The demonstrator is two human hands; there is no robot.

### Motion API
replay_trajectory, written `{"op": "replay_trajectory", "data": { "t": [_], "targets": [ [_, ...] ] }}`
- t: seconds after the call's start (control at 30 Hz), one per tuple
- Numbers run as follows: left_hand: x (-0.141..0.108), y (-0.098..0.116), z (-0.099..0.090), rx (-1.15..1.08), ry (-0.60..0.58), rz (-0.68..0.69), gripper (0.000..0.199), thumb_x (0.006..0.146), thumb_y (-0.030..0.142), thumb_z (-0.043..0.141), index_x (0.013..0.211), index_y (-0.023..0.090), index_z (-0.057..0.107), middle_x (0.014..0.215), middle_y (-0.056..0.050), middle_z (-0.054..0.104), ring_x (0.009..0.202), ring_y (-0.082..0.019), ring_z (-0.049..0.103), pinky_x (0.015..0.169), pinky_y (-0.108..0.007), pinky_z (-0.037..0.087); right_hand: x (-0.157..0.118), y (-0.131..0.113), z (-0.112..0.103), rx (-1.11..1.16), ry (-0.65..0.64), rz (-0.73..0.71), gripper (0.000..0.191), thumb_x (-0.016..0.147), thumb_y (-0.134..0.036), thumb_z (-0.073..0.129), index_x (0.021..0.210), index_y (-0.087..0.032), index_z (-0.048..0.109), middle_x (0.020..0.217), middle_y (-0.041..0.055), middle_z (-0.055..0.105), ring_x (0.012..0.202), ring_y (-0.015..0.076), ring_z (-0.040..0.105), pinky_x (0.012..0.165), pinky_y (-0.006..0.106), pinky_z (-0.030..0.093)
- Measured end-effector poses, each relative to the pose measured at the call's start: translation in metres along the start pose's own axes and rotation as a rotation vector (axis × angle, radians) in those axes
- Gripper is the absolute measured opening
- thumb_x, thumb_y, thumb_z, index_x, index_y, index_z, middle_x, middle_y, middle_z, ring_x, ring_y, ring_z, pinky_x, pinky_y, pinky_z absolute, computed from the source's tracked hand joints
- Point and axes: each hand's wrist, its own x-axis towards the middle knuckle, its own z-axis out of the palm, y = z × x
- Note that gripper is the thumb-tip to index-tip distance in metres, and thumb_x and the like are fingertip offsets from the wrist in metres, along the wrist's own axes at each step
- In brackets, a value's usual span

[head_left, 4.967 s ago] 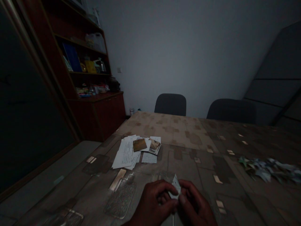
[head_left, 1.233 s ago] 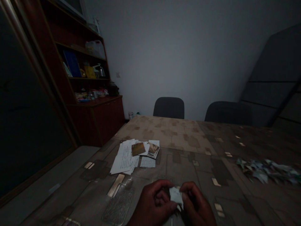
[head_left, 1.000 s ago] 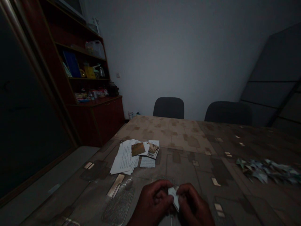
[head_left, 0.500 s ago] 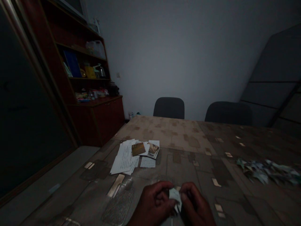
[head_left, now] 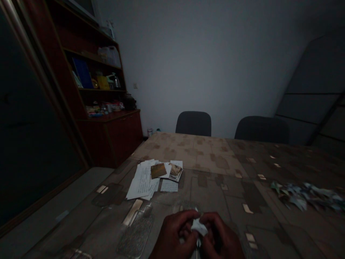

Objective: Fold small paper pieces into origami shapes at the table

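Near the front edge of the view, a small crumpled piece of pale paper [head_left: 199,227] is pinched between both hands above the table. My left hand [head_left: 176,233] grips its left side with thumb and fingers. From the other side, my right hand [head_left: 222,235] holds it, fingers bent around it and partly hiding it. Beyond the hands to the left lies a loose stack of white printed sheets [head_left: 140,183], with a brown card [head_left: 158,170] and a small pile of pictures [head_left: 175,172] on top. Far right, a heap of crumpled or folded papers [head_left: 304,196] rests on the table.
A patterned cloth covers the table [head_left: 199,149]. Two dark chairs, one on the left [head_left: 193,123] and one on the right [head_left: 261,129], stand behind it by the wall. At left is a red-brown cabinet [head_left: 124,129] with items on its shelves.
My hands have drawn closer together around the paper. The paper has turned and looks more bunched up. Sheets, cards and the heap at right lie as before.
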Motion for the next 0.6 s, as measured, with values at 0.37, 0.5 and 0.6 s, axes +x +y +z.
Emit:
{"op": "replay_trajectory", "data": {
  "t": [0.37, 0.5, 0.6],
  "targets": [
    [0.000, 0.001, 0.004, 0.039, -0.064, 0.023, 0.039, 0.066, 0.007, 0.057, 0.100, 0.017, 0.073, 0.074, -0.002, 0.070, 0.068, -0.016, 0.064, 0.063, -0.021, 0.050, 0.008, 0.002, -0.014, -0.187, -0.080, -0.332, 0.014, 0.085, -0.012, 0.050, 0.088, -0.023, 0.057, 0.077, 0.0001, 0.065, 0.069, 0.0176, 0.065, 0.062, 0.024, 0.051],
    [0.001, 0.000, 0.006, -0.096, -0.114, -0.039, 0.036, 0.071, 0.010, 0.057, 0.105, 0.015, 0.070, 0.083, -0.005, 0.073, 0.073, -0.017, 0.067, 0.063, -0.021, 0.050, 0.011, 0.002, -0.014, -0.254, -0.078, -0.422, 0.024, 0.081, -0.009, 0.049, 0.100, -0.022, 0.055, 0.084, 0.0029, 0.067, 0.074, 0.0201, 0.065, 0.065, 0.028, 0.052],
    [0.000, -0.001, 0.008, -0.129, -0.059, -0.100, 0.050, 0.068, 0.007, 0.058, 0.116, 0.015, 0.066, 0.097, -0.008, 0.074, 0.081, -0.018, 0.069, 0.068, -0.020, 0.051, 0.012, 0.002, -0.015, -0.294, -0.078, -0.475, 0.029, 0.081, -0.007, 0.048, 0.105, -0.020, 0.054, 0.086, 0.0045, 0.068, 0.075, 0.0207, 0.065, 0.067, 0.029, 0.053]
  ]
}}
